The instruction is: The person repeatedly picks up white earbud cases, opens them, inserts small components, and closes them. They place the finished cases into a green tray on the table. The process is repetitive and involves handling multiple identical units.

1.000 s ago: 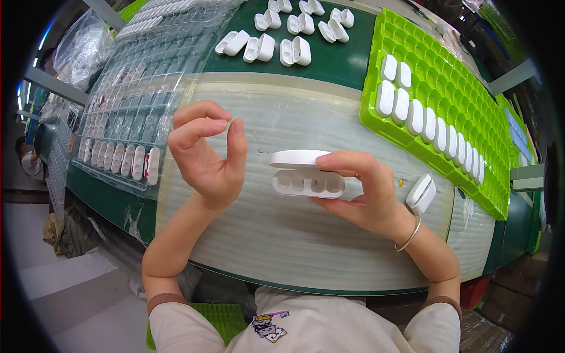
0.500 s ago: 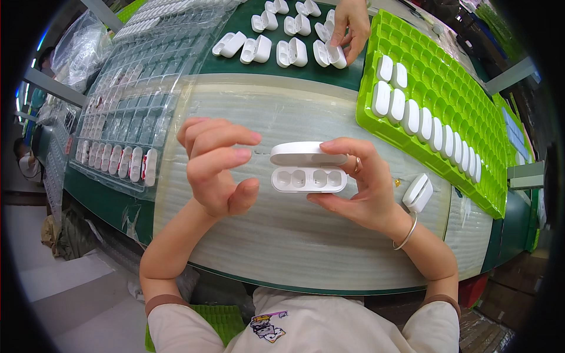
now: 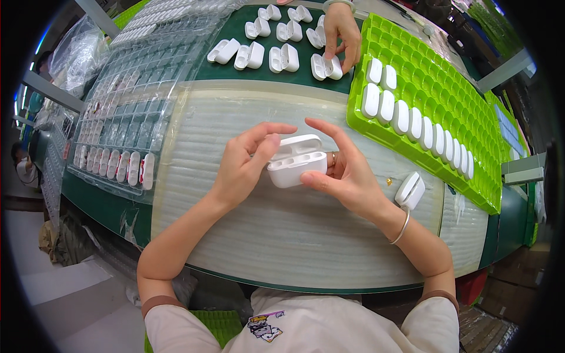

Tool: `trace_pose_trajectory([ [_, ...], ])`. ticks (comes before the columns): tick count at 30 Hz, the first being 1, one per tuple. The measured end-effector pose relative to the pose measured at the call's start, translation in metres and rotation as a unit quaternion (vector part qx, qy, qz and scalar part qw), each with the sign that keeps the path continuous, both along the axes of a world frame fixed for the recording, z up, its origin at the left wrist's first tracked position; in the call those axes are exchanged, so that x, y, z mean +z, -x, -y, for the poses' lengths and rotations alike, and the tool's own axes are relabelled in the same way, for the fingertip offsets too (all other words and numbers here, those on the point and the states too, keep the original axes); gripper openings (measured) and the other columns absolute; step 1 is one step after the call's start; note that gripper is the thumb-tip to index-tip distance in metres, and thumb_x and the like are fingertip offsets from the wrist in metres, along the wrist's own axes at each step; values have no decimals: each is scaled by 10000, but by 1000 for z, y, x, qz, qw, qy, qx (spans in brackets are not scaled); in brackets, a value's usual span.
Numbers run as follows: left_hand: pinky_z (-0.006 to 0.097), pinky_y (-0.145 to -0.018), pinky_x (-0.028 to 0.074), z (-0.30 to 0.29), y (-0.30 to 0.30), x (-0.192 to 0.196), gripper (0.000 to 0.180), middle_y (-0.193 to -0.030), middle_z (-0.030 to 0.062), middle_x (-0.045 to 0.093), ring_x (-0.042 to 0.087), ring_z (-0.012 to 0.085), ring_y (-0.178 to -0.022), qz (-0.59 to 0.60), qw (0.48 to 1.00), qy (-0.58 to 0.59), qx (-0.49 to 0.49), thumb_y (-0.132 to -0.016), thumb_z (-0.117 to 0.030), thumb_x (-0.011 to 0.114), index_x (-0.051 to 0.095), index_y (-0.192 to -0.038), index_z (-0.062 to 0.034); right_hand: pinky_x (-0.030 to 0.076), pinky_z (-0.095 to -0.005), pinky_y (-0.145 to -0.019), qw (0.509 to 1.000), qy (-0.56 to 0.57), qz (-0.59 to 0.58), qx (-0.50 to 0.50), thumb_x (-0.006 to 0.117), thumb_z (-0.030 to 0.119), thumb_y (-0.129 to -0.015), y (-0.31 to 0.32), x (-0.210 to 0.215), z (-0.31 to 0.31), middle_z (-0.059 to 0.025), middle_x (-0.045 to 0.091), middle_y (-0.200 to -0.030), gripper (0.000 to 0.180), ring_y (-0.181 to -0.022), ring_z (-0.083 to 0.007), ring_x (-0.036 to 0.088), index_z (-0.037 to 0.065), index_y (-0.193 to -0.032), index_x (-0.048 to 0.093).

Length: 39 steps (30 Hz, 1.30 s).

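A white earbud charging case (image 3: 299, 169) is held over the middle of the mat with its lid raised, showing the wells inside. My right hand (image 3: 347, 176) grips its right side, thumb on the front and index finger stretched up beyond the lid. At the left end, my left hand (image 3: 241, 162) is closed on the case, its thumb by the lid and its index finger reaching above. A second white earbud case (image 3: 410, 190) lies on the mat near my right wrist, beside a small yellow bit (image 3: 389, 182).
A green tray (image 3: 376, 120) with several closed white cases stands at the right. Clear plastic trays (image 3: 118, 188) with small white parts lie at the left. Opened cases (image 3: 284, 57) stand in rows at the back, where another person's hand (image 3: 342, 32) holds one.
My left hand has come in from the left onto the case. The case has tilted, its front now facing me more. The other person's hand still grips a case at the back.
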State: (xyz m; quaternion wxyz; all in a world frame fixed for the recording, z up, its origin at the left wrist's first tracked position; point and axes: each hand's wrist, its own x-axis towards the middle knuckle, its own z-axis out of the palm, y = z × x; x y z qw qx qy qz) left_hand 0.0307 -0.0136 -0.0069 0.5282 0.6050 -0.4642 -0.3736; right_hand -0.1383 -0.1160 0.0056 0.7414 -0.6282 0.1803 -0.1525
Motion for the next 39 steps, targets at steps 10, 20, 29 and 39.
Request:
trace_pose_trajectory([
  [10, 243, -771, 433, 1, 2, 2, 285, -877, 58, 666, 581, 105, -841, -25, 999, 27, 19, -907, -234, 505, 616, -1078, -34, 513, -282, -786, 1000, 1, -9, 17, 679, 100, -795, 1, 4, 7, -140, 578, -1075, 677, -927, -153, 595, 26, -1356, 308],
  [20, 199, -545, 406, 1, -13, 7, 207, -694, 26, 634, 539, 60, -604, -84, 991, -81, -63, -854, -192, 602, 643, -939, -9, 487, -265, -829, 993, 101, -13, 63, 718, 69, -748, 4, 12, 15, -97, 555, -1150, 660, -979, -141, 594, 18, -1315, 384],
  [29, 178, -505, 383, 1, -1, 1, 165, -695, 2, 606, 505, 30, -587, 45, 995, -91, -5, -859, -145, 604, 646, -915, 4, 501, -328, -623, 926, 378, -18, -2, 735, 123, -696, 5, 3, 4, -137, 649, -772, 557, -715, -281, 656, 106, -1185, 469],
  [39, 286, -669, 438, -1, -4, 1, 412, -744, 87, 626, 561, 143, -717, 80, 991, 102, -3, -713, -66, 390, 586, -1069, 0, 521, -313, -670, 883, 452, 114, -58, 745, 32, -670, 3, -3, 13, -104, 652, -935, 533, -813, -256, 657, 95, -1132, 486],
])
